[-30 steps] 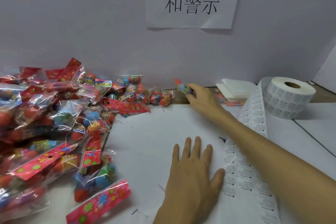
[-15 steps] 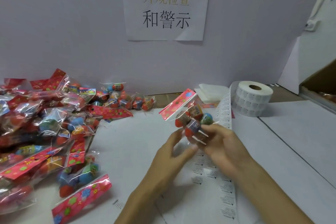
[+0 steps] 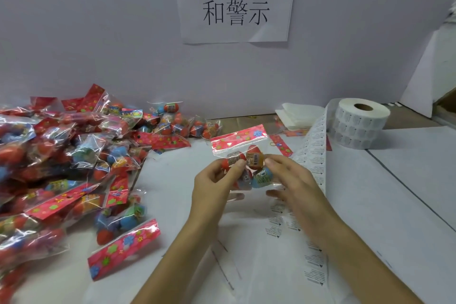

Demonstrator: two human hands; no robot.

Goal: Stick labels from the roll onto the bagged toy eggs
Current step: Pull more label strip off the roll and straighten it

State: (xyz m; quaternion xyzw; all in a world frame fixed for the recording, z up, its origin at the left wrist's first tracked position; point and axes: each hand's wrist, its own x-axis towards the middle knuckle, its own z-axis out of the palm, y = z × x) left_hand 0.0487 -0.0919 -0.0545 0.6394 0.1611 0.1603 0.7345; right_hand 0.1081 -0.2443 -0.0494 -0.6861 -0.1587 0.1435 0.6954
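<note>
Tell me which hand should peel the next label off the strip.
Likely right. The right hand sits directly beside the label strip; the left hand grips the bagged eggs on the side away from it.

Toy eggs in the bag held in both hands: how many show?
4 in the bag: red egg at the left hand, brown-banded egg top centre, blue egg at the right hand, patterned egg low between. Others may be hidden.

We see soft, even light, with faint shadows on the table (image 3: 407, 192). Glare glints off the heaped bags (image 3: 61, 155). The wide lens bows the edges; the right hand (image 3: 296, 180) blurs slightly.
</note>
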